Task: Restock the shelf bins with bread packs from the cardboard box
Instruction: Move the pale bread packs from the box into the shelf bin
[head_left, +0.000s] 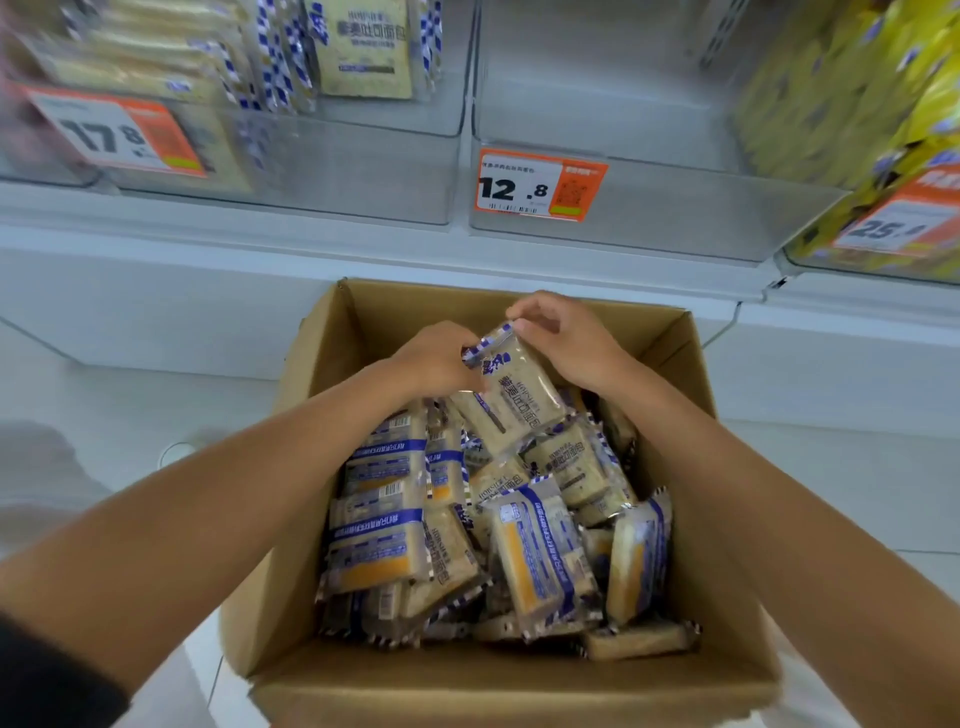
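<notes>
Cardboard box (519, 691) at lower centre of the head view, matte brown, straight-walled, top open, heaped with loose bread packs (379, 525): flat, glossy clear film, zigzag-crimped ends, blue-and-white bands over pale slices. Above the heap, near the far wall of the box, one lifted pack (511, 395), tilted, pinched at its upper crimped end by the right hand (566, 338) and gripped at its left edge by the left hand (439, 364), both hands close together with fingers curled on the film. Upper centre: middle bin (623, 218), rigid clear plastic, smooth-walled, with an orange-and-white price tag (540, 185) reading 12.8. Upper left: left bin (363, 171), same clear plastic, holding upright packs (363, 52) of matching print, blurred. Upper right: crinkly yellow packages (857, 104), blurred. Under the bins, smooth white shelf ledge (260, 234).
</notes>
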